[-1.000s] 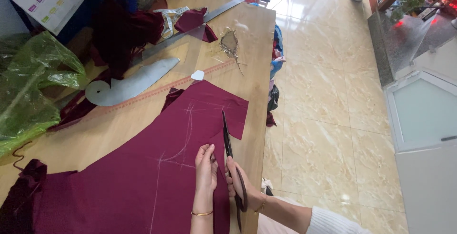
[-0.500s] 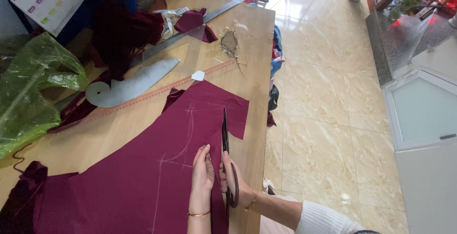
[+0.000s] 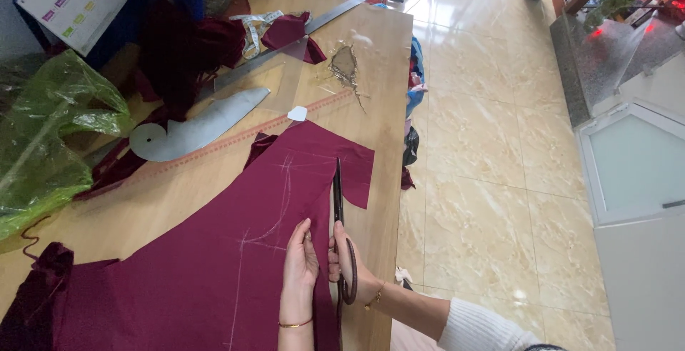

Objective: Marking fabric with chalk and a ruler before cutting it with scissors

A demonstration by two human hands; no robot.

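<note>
My right hand (image 3: 351,269) is curled through the loops of the black scissors (image 3: 339,226), fingers closed around the handles, with the blades lying nearly shut and pointing away from me along the maroon fabric (image 3: 235,251). My left hand (image 3: 300,262) lies flat on that cloth just beside the blades, fingers together and stretched out, pressing it to the wooden table (image 3: 178,194). The fabric spreads across the near half of the table, chalk lines curving over it, and its far right corner sits close to the table's edge. Beyond the cloth lie a small white piece of chalk (image 3: 297,113), a grey curved ruler (image 3: 196,126) and a long metal straightedge (image 3: 285,44) (a darker scrap partly covers it). A crumpled green plastic bag (image 3: 50,137) crowds the left side, well apart from my hands, and a calendar (image 3: 71,1) leans at the far corner.
</note>
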